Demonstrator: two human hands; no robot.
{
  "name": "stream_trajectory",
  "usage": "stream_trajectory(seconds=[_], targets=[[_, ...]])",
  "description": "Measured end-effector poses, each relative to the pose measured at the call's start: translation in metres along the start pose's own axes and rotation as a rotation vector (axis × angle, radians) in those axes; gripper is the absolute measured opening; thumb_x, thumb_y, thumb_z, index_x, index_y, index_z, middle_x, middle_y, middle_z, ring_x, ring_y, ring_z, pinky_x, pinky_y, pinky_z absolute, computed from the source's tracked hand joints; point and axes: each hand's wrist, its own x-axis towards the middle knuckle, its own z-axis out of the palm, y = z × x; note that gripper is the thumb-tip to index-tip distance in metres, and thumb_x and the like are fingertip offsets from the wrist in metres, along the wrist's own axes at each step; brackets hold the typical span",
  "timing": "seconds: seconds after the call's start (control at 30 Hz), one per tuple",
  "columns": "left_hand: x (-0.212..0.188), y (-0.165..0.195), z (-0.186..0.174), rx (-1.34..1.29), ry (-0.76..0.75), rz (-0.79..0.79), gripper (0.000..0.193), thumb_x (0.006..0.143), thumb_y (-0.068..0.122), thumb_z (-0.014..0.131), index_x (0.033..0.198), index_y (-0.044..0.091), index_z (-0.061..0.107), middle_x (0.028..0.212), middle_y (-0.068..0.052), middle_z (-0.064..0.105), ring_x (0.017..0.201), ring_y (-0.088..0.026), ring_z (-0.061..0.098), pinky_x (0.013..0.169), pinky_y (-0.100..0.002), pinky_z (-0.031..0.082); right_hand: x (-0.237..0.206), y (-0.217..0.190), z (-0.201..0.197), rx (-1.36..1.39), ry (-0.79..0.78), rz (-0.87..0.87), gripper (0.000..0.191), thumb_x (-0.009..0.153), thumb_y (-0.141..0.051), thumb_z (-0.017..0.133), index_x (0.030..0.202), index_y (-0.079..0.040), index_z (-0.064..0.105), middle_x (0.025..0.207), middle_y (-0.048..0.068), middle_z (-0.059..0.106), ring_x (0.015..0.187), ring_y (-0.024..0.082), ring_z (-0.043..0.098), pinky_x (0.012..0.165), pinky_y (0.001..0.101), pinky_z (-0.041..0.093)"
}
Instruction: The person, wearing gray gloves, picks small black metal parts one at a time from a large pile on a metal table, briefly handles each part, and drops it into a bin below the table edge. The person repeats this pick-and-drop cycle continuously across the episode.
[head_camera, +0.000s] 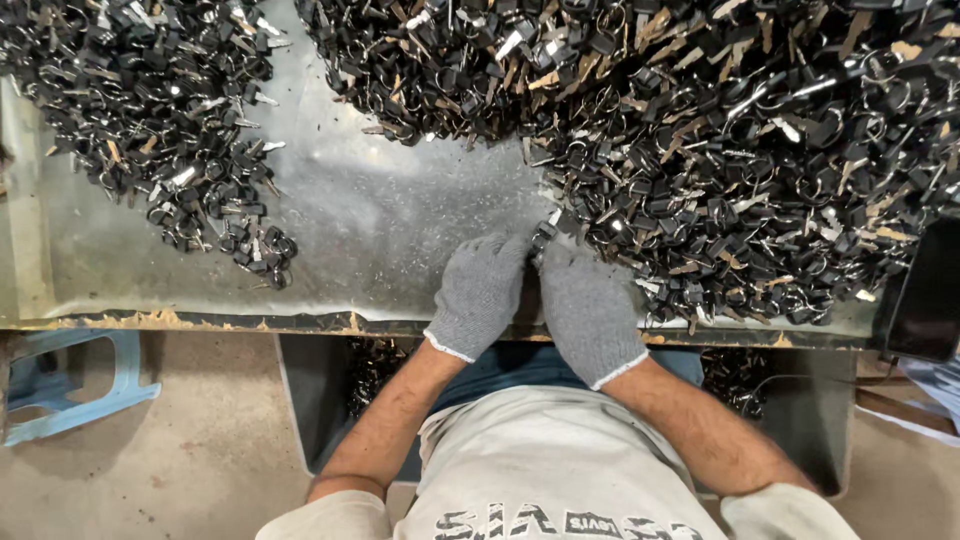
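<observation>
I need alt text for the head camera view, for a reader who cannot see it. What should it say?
Seen from above, a person's left hand and right hand, both in grey knit gloves, meet over a small black-headed key at the edge of a big pile of keys. A smaller key pile lies to the left on the worn metal table.

Blue plastic stool (70, 385) lower left, dark bin (320, 400) under bench w/ more parts.

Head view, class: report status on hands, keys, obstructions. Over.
Left hand and right hand gloved, together pinching one key. Big key pile at right. Smaller pile left. Table between.
</observation>
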Motion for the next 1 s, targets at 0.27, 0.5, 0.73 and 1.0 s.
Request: stream_trajectory(seconds=[0.27,0.5,0.73,1.0], targets=[[0.001,0.001,0.001,-0.065,-0.039,-0.137,0.025,0.084,0.011,0.068,0.109,0.007,0.065,0.098,-0.015,0.067,0.095,-0.037,0.066,0.083,-0.049,0.052,0.010,0.032,-0.005,0.353,-0.020,-0.281,0.018,0.102,-0.015,0.052,0.107,0.001,0.058,0.088,0.019,0.067,0.067,0.031,0.072,0.053,0.0432,0.059],[0.001,0.007,-0.006,-0.078,-0.009,-0.137,0.023,0.089,0.007,0.067,0.112,0.009,0.063,0.103,-0.014,0.068,0.099,-0.035,0.068,0.088,-0.048,0.053,0.008,0.015,-0.007,0.256,-0.127,-0.102,0.026,0.106,-0.023,0.052,0.109,0.002,0.058,0.076,0.017,0.070,0.062,0.028,0.072,0.049,0.0370,0.058],[-0.003,0.007,-0.008,-0.101,0.074,-0.054,0.040,0.082,0.001,0.065,0.120,0.014,0.064,0.108,-0.014,0.071,0.099,-0.036,0.069,0.087,-0.047,0.055,0.000,0.006,-0.006,0.054,0.212,-0.215,0.017,0.087,-0.019,0.059,0.094,-0.003,0.061,0.083,0.016,0.071,0.075,0.030,0.074,0.051,0.0435,0.058],[-0.013,0.008,0.001,0.006,0.098,-0.093,0.033,0.081,0.011,0.070,0.113,0.004,0.065,0.097,-0.015,0.066,0.090,-0.036,0.067,0.078,-0.047,0.053,0.011,0.022,0.000,0.482,-0.187,-0.037,0.036,0.106,-0.029,0.054,0.126,0.000,0.051,0.085,0.020,0.071,0.069,0.031,0.070,0.060,0.0427,0.059]])
